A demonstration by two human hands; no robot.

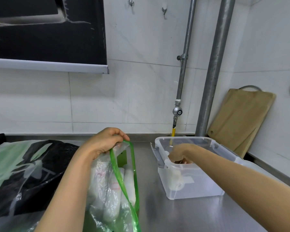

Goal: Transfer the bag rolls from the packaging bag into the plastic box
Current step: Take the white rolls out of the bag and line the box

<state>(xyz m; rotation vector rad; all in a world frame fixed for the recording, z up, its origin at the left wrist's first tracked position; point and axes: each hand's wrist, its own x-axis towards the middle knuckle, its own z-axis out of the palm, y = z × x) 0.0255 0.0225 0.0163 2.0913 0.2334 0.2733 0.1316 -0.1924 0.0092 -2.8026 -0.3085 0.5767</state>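
Right hand (179, 154), lowered inside the open, clear rectangular plastic box (199, 191), fingers curled down over a white bag roll (176, 180) standing in the box's 8 o'clock corner. Whether they grip the roll or only touch it cannot be told. The roll is best seated against the wall before the fingers open, which leaves floor for the others. Left hand (105, 143), at 9 o'clock of the box, pinches the green-rimmed mouth of the transparent packaging bag (100, 190). Holding that mouth high and wide should ease the next reach. Several white rolls (129, 181) lie lengthwise in the bag; only one is discernible in the box. Both containers rest on the stainless-steel counter (157, 215).
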